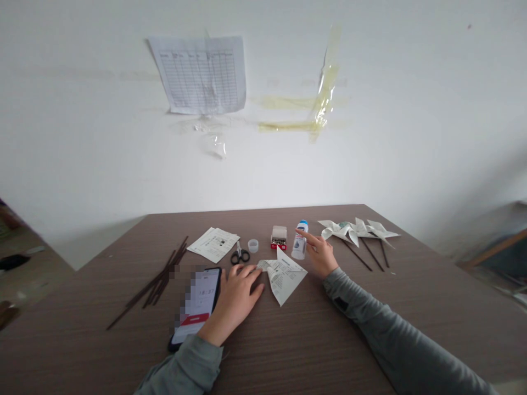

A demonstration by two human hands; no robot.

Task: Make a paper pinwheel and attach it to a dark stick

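Observation:
My left hand (pixel 235 296) lies flat and open on the brown table (pixel 288 351), fingertips touching the edge of a partly folded printed paper (pixel 284 277). A phone (pixel 197 307) lies just left of that hand. My right hand (pixel 320 255) is open beside a small white glue bottle with a blue cap (pixel 300 241), index finger stretched out against it. A red box of pins (pixel 279 237) stands left of the bottle.
Scissors (pixel 239 255) and a small clear cap (pixel 253 245) lie behind the folded paper. Printed sheets (pixel 214 243) and a bundle of dark sticks (pixel 160 280) are at the left. Three paper pinwheels on sticks (pixel 358 230) lie at the right. A chart (pixel 201 74) is taped on the wall.

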